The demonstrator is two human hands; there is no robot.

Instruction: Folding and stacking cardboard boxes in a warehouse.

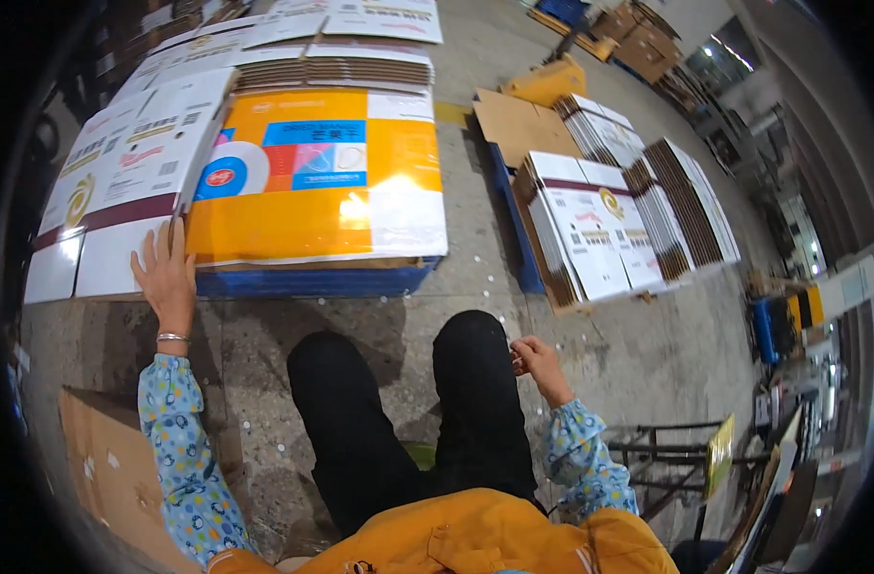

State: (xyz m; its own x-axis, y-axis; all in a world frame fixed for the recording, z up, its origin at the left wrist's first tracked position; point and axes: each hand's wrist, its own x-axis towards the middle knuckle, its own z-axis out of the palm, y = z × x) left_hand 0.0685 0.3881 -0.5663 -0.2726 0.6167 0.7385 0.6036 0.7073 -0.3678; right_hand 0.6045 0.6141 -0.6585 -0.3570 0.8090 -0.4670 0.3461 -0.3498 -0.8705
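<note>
My left hand [167, 273] lies with spread fingers on the near edge of a stack of white flattened cartons [121, 191], which bear a maroon stripe and gold emblem. Right beside its fingertips is a glossy orange printed carton sheet [293, 228], with blue and pink panels and a white right end. It lies on top of a stack with a blue base [312, 279]. Next to my right knee, my right hand [540, 368] hangs with its fingers curled together; whatever they hold, if anything, is too small to make out.
More flattened cartons [331, 69] lie behind the orange sheet. To the right, bundles of white flattened cartons [590, 225] stand on a blue pallet [515, 220]. A brown cardboard box [116, 469] sits at lower left, a metal rack [666, 459] at lower right. White specks dot the concrete floor.
</note>
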